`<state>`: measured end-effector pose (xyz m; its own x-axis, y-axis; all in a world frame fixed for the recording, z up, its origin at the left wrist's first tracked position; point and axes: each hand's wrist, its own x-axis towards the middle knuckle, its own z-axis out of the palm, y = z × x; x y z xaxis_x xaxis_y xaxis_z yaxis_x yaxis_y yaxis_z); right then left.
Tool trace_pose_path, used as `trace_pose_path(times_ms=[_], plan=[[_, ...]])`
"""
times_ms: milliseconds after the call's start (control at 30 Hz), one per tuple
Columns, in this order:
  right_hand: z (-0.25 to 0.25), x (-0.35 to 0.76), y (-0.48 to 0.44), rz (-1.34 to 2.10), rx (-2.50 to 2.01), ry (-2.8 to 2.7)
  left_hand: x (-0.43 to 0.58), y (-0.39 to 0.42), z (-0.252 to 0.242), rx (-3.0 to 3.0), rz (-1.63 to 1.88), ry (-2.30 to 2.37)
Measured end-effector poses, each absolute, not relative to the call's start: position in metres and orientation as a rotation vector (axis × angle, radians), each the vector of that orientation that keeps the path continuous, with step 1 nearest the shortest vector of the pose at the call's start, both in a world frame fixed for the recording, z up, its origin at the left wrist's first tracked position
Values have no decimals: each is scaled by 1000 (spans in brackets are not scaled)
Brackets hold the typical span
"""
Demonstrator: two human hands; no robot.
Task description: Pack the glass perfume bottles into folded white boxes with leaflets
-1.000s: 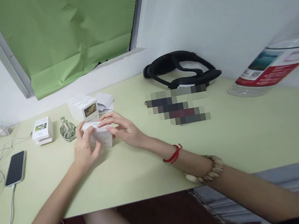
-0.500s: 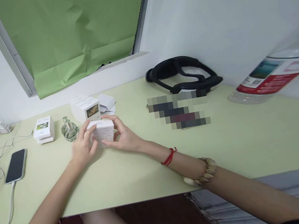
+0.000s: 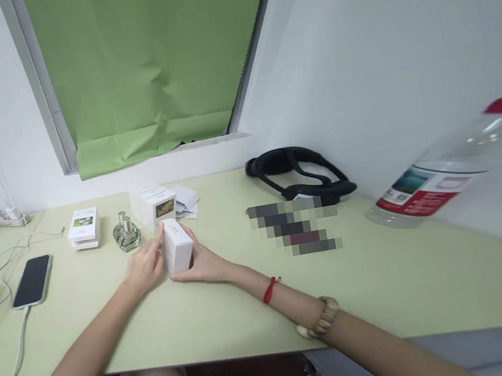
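A small white printed carton (image 3: 178,251) is held at an angle between my hands, just above or on the table; I cannot tell which. My right hand (image 3: 203,261) grips it from the right, thumb along its lower edge and fingers behind it. My left hand (image 3: 146,266) is closed against the carton's left side, with the index finger stretched to its top corner and the other fingers curled. Just left of the hands stand glass perfume bottles (image 3: 127,235) with shiny caps. Behind the carton sits a group of white boxes (image 3: 146,207), the front one bearing a picture.
Another white box (image 3: 83,227) lies at the left, near a charging phone (image 3: 33,281), cables and a power strip (image 3: 6,219). Folded white paper (image 3: 187,200) is at the back. A black headset (image 3: 301,173) and a large plastic bottle (image 3: 419,188) stand to the right.
The carton has been turned and tilted, showing a different face. My left hand has shifted from spread over its front to its left side. The camera view has also shifted.
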<state>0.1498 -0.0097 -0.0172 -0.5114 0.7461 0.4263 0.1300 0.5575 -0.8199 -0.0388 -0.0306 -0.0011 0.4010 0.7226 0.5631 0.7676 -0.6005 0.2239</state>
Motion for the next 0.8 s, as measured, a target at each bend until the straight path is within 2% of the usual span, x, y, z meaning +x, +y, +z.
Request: trace_pose_path(times_ms=[133, 333, 500, 800], plan=[[-23, 148, 1, 969, -876, -1889, -31, -35, -1, -2555, -755, -1536], [-27, 141, 27, 596, -1319, -1657, -22, -45, 7, -2534, -717, -1694], [-35, 132, 54, 437, -1308, -1530, -22, -46, 12, -2515, -741, -1736], [-41, 118, 77, 550, -1200, -1513, -23, -44, 9, -2512, -724, -1683]])
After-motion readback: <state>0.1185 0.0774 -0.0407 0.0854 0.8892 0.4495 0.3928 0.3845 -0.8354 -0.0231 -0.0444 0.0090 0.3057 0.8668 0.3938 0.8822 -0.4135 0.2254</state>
